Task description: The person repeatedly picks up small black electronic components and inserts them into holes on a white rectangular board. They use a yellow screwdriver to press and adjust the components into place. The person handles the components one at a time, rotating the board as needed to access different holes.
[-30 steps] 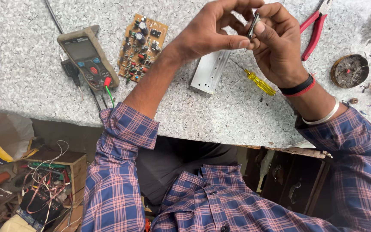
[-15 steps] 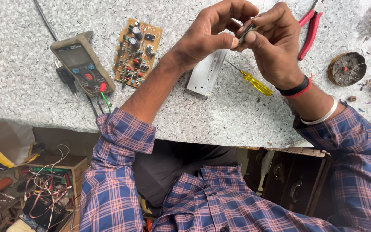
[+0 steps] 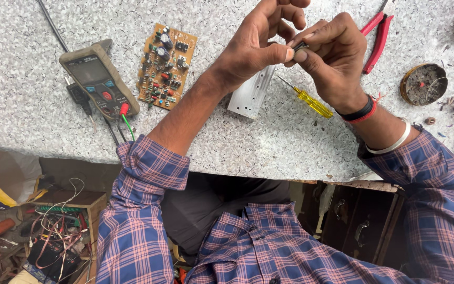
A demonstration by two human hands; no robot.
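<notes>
Both hands meet at upper centre of the frame, raised off the worktop (image 3: pixel 38 47). Left hand (image 3: pixel 261 44) is curled, thumb and forefinger pinching a small dark part (image 3: pixel 299 47); right hand (image 3: pixel 332 60) is closed around the same part from the other side, fingertips touching the left thumb. What the part is can't be told, mostly hidden by the fingers. Held up close, likely so both hands can work it with a fine grip. Directly under the hands, a ridged aluminium heatsink block (image 3: pixel 251 93) lies flat on the worktop; just right of it a yellow-handled screwdriver (image 3: pixel 308 100) lies with its tip toward the hands, near enough to grab. Red-handled pliers (image 3: pixel 378 37) lie at upper right, beside the right hand. A round tin (image 3: pixel 423 84) with dark residue sits further right. Left of centre, a brown circuit board (image 3: pixel 165 66) lies component side up, well apart from the hands. Beside it, at upper left, a multimeter (image 3: pixel 99 84) with leads plugged in, cables trailing off the worktop edge. Plaid sleeves rolled at the forearms, a black-and-red band on the right wrist.
</notes>
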